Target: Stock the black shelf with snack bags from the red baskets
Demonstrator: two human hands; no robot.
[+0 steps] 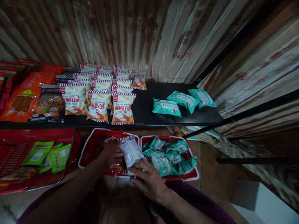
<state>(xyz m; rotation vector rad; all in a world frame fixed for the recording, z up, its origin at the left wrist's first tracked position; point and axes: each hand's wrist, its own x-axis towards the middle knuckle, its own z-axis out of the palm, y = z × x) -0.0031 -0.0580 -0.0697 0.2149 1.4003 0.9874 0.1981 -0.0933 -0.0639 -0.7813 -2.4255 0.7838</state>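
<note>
Over the middle red basket [88, 150] I hold a white snack bag [131, 151] with its printed back facing up. My right hand [150, 179] is closed on the bag's lower end. At its upper left edge, my left hand [110, 154] grips it; some of those fingertips are hidden behind the bag. More snack bags lie in that basket, mostly covered by my left hand and arm. Just right of it, another red basket [194, 174] is filled with teal snack bags [161, 162].
Rows of upright white shrimp-snack bags [97, 105] stand on the black shelf [144, 105], beside orange packets [26, 100] and brown chip bags [47, 104]. Three teal bags [166, 107] lie at its right. A left basket [8, 146] holds green packets [38, 153]. A white box [270, 202] sits lower right.
</note>
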